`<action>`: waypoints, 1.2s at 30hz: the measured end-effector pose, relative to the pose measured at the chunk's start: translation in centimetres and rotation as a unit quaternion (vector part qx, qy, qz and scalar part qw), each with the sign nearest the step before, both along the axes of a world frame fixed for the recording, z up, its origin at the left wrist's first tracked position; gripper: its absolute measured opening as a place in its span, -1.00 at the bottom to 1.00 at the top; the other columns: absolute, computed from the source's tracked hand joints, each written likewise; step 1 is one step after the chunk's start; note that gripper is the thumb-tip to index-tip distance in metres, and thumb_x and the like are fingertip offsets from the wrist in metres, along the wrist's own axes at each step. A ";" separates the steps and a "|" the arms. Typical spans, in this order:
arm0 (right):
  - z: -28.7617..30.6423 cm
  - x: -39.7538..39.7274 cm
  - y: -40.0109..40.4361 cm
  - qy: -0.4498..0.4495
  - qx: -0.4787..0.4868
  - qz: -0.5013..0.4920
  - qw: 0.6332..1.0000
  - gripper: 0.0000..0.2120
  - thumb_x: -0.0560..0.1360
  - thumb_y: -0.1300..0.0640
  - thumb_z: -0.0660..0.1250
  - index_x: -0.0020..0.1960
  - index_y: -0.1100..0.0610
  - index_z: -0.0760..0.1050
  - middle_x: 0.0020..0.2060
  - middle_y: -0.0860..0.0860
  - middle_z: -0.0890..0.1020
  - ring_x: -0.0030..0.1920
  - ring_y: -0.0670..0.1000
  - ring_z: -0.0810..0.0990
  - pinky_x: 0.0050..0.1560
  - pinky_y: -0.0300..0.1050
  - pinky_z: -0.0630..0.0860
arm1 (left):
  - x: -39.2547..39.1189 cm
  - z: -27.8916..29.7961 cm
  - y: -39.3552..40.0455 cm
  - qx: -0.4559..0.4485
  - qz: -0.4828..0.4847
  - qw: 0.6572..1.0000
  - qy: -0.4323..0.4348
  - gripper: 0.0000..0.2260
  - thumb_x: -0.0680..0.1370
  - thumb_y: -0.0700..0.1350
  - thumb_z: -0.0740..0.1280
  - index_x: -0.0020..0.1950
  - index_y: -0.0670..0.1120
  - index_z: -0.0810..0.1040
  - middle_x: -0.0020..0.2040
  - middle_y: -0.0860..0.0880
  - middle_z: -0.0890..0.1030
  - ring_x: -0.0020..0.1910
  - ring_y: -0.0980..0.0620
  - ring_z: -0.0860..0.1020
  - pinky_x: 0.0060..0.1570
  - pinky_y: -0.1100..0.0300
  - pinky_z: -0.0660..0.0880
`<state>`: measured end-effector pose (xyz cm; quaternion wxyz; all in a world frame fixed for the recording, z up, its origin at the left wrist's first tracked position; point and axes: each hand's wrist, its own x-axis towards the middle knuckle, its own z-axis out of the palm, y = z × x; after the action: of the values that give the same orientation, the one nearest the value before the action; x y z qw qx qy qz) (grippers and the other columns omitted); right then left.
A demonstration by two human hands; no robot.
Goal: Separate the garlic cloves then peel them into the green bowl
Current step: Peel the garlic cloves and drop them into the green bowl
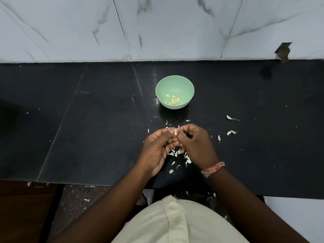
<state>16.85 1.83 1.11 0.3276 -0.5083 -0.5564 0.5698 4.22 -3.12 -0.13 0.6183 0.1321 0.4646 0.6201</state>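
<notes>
A green bowl [175, 81] stands on the black counter [87, 128] and holds several peeled yellow cloves [173, 100]. Just in front of it, above the counter, my left hand [158, 148] and my right hand [196, 142] meet. Both pinch one garlic clove [175, 131] between thumb and fingertips; most of it is hidden by the fingers. Several unpeeled white cloves lie to the right: one with a thin tail [229, 117], a pair [231, 132], and one nearer my right hand [219, 138].
White skin scraps [175, 152] litter the counter under and around my hands. A marble-tiled wall [157, 28] rises behind the counter. The counter's front edge runs just below my wrists, with floor and more scraps beneath.
</notes>
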 end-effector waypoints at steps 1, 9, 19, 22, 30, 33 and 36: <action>0.0 0.0 0.0 -0.008 0.009 0.001 1.000 -0.88 0.57 0.24 0.39 -0.08 0.31 0.58 -0.47 -0.05 0.59 -0.52 -0.06 0.49 -0.47 -0.18 0.48 | 0.0 0.1 0.1 0.000 -0.002 1.000 0.002 -0.88 0.54 -0.21 0.39 0.02 -0.23 0.65 -0.16 -0.12 0.68 -0.18 0.07 0.64 -0.06 0.24 0.63; 0.0 0.1 0.0 -0.005 0.010 -0.005 1.000 -0.91 0.58 0.25 0.37 -0.07 0.27 0.59 -0.38 0.00 0.64 -0.50 -0.05 0.53 -0.43 -0.16 0.51 | -0.1 0.1 0.3 -0.029 0.004 0.999 -0.011 -0.87 0.60 -0.25 0.36 0.10 -0.27 0.63 -0.15 -0.13 0.68 -0.17 0.06 0.64 -0.05 0.24 0.64; -0.7 0.7 0.2 -0.006 0.030 -0.048 0.998 -0.75 0.60 0.39 0.17 0.01 0.19 0.61 -0.19 0.13 0.68 -0.25 0.02 0.68 -0.18 -0.03 0.67 | -0.3 0.4 0.3 -0.046 0.029 0.994 -0.093 -0.82 0.62 -0.27 0.30 0.19 -0.23 0.61 0.07 -0.24 0.70 0.00 -0.05 0.71 0.09 0.12 0.64; -0.9 0.8 0.2 -0.089 0.095 -0.068 0.989 -0.81 0.59 0.23 0.24 -0.03 0.07 0.62 -0.25 -0.04 0.68 -0.24 -0.02 0.68 -0.15 -0.01 0.65 | -0.2 0.4 0.3 -0.053 0.041 0.992 -0.103 -0.84 0.62 -0.27 0.31 0.18 -0.22 0.59 0.08 -0.26 0.70 0.00 -0.08 0.71 0.08 0.10 0.64; -1.5 1.1 0.2 -0.173 0.173 -0.023 0.969 -0.88 0.54 0.23 0.41 -0.01 0.06 0.69 -0.19 -0.11 0.74 -0.25 -0.15 0.68 -0.04 0.01 0.67 | -0.1 0.1 0.1 -0.064 0.050 0.993 -0.083 -0.89 0.61 -0.23 0.34 0.10 -0.20 0.60 -0.03 -0.18 0.72 -0.10 -0.01 0.72 -0.04 0.18 0.67; -1.5 0.9 -0.2 -0.194 0.153 0.025 0.969 -0.66 0.46 0.40 0.28 0.03 0.06 0.68 0.18 -0.08 0.70 -0.26 -0.26 0.55 0.03 -0.17 0.55 | 0.0 -0.1 0.0 -0.066 0.058 0.993 -0.083 -0.91 0.60 -0.22 0.35 0.06 -0.19 0.61 -0.07 -0.15 0.72 -0.14 0.03 0.71 -0.10 0.21 0.66; -1.5 0.9 -0.4 -0.193 0.156 0.010 0.969 -0.67 0.47 0.37 0.29 0.01 0.00 0.67 0.02 -0.11 0.73 -0.25 -0.21 0.60 -0.05 -0.15 0.55 | 0.0 -0.4 -0.1 -0.068 0.065 0.993 -0.076 -0.93 0.62 -0.22 0.34 0.02 -0.19 0.61 -0.12 -0.13 0.70 -0.20 0.06 0.68 -0.06 0.22 0.66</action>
<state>17.76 1.44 -0.43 0.2833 -0.5457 -0.6962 0.3704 4.21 -3.20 -0.48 0.6177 0.0116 0.4647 0.6344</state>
